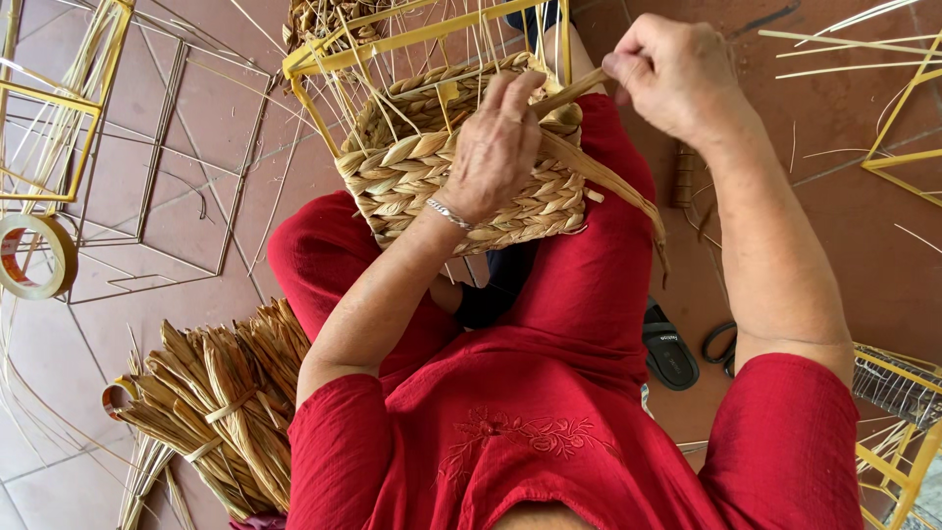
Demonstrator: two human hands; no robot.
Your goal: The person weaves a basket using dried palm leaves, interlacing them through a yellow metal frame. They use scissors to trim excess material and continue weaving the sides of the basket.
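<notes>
**Weaving a strand into the basket wall**

I see one half-woven basket of pale braided straw on a yellow wire frame (461, 162), upper centre of the frame, resting on the lap. My left hand (496, 147) lies flat on its wall, fingers loosely curled, steadying it. My right hand (677, 74) is closed, pinching one flat straw strand (574, 93). I judge the next pull needs steady tension. One bundle of dried straw (221, 393) lies lower left on the floor.
</notes>
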